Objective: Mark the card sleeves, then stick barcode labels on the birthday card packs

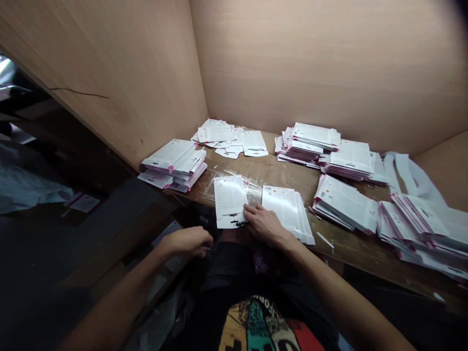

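A flat white printed carton [230, 197] with a dark hang slot lies at the front edge of the table. My right hand [265, 223] grips its lower right side, with bent fingers on the edge. A small dark item [241, 224] shows by those fingertips; its kind is unclear. Just right of the hand lies a fanned stack of similar cartons [283, 207], partly under my wrist. My left hand [193, 241] hangs in front of the table edge, left of the carton and apart from it. Its fingers are curled and slightly blurred, hiding anything inside.
Carton stacks stand at the left [173, 161], back right [310, 139] and far right [427, 219]. Loose cartons [234, 139] lie at the back. White strips [405, 175] curl near the right wall. Wooden panels [310, 63] enclose the table [281, 170] at left, back and right.
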The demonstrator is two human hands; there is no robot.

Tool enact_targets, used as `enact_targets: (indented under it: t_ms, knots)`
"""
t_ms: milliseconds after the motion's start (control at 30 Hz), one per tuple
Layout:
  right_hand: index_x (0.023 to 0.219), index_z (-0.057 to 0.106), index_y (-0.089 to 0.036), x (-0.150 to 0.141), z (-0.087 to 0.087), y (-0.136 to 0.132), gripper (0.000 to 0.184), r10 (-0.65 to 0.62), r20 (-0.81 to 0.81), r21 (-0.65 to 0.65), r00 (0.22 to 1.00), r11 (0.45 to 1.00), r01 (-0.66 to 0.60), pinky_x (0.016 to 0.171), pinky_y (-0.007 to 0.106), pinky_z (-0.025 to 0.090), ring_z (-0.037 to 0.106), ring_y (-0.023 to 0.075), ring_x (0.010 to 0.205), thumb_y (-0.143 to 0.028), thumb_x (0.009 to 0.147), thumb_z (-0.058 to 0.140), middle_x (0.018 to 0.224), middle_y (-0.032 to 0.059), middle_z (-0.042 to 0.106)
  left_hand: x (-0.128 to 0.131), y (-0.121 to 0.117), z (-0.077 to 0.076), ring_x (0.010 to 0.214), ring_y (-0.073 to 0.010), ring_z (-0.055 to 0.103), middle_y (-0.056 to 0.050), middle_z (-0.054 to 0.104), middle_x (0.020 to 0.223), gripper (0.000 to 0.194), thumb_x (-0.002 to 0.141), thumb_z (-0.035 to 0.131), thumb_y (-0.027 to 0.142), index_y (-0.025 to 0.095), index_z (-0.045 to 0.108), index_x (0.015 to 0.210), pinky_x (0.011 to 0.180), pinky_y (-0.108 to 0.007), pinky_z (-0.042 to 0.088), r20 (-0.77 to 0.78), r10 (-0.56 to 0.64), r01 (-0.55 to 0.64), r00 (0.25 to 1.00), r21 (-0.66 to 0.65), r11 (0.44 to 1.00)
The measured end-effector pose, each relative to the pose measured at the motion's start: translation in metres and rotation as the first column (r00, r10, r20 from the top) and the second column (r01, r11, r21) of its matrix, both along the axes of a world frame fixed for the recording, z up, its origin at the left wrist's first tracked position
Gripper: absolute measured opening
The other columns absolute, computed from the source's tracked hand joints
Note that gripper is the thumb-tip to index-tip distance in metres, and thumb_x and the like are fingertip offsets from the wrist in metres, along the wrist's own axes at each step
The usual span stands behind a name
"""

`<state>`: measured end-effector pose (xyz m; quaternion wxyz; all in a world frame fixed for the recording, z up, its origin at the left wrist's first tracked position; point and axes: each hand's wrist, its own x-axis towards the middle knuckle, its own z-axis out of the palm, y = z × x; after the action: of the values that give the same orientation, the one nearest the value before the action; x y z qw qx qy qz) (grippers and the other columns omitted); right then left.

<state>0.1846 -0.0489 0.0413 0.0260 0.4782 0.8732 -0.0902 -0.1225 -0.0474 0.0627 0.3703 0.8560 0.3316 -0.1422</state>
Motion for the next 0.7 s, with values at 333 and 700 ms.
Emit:
enact_targets:
  t_ms: [333,700]
  knots:
    - [0.109,0.069,-0.023,-0.007,0.003,0.01,0.022,0.01,-0.008,0.006,1.0,1.0,-0.01,0.075,0.033,0.054,0.057,0.0297,0.115,-0.042,0.097,0.067,0.128,0.0119,0.068,0.045,0.009,-0.043,0.146,-0.0326,0.046,-0.012,0.058,0.151,0.038,0.087,0.08,0.044,0.022,0.066,0.115,0.11,-0.047,0.045,0.275,0.161,-0.297,0.948,0.574,0.763]
    - [0.11,0.069,-0.023,-0.022,-0.003,0.039,0.015,-0.149,0.002,-0.006,0.989,0.989,0.149,0.074,0.028,0.046,0.064,0.0239,0.106,-0.029,0.102,0.058,0.114,0.0092,0.07,0.054,0.035,-0.063,0.107,-0.0272,0.063,-0.01,0.074,0.115,0.027,0.106,0.051,0.028,0.022,0.069,0.126,0.094,-0.042,0.051,0.277,0.174,-0.323,0.945,0.707,0.629]
